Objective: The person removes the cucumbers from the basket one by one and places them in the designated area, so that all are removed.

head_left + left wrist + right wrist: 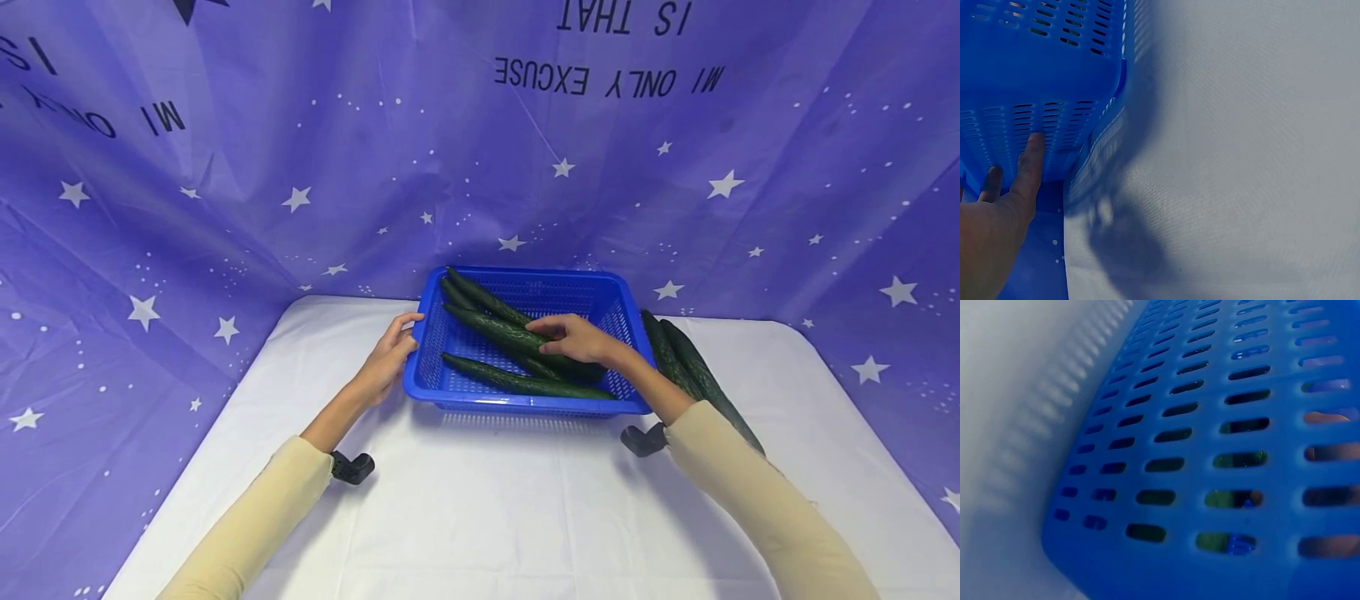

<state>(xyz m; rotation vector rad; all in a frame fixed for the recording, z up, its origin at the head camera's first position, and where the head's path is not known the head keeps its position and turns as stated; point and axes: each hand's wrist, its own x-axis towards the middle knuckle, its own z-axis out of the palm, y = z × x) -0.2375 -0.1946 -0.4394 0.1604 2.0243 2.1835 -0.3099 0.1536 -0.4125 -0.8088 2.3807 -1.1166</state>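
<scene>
A blue perforated plastic basket (pixel 525 405) stands on the table with several long dark green cucumbers lying slantwise in it. My right hand (pixel 573 337) reaches over the basket's right side, thumb and fingers gripping a cucumber (pixel 495 330) near its middle. A separate cucumber (pixel 517 383) lies along the near side. At the basket's left end, my left hand (pixel 386 362) touches the outside. The left wrist view has its extended fingers (pixel 1030 169) against the slotted wall under the rim. In the right wrist view the basket wall (pixel 1166 444) hides most of the right hand.
More cucumbers (pixel 701 375) lie on the table just right of the basket, partly beneath the right forearm. A white cloth covers the table (pixel 480 508). Behind it hangs a purple curtain (pixel 450 192) with stars and lettering, close to the basket's far side.
</scene>
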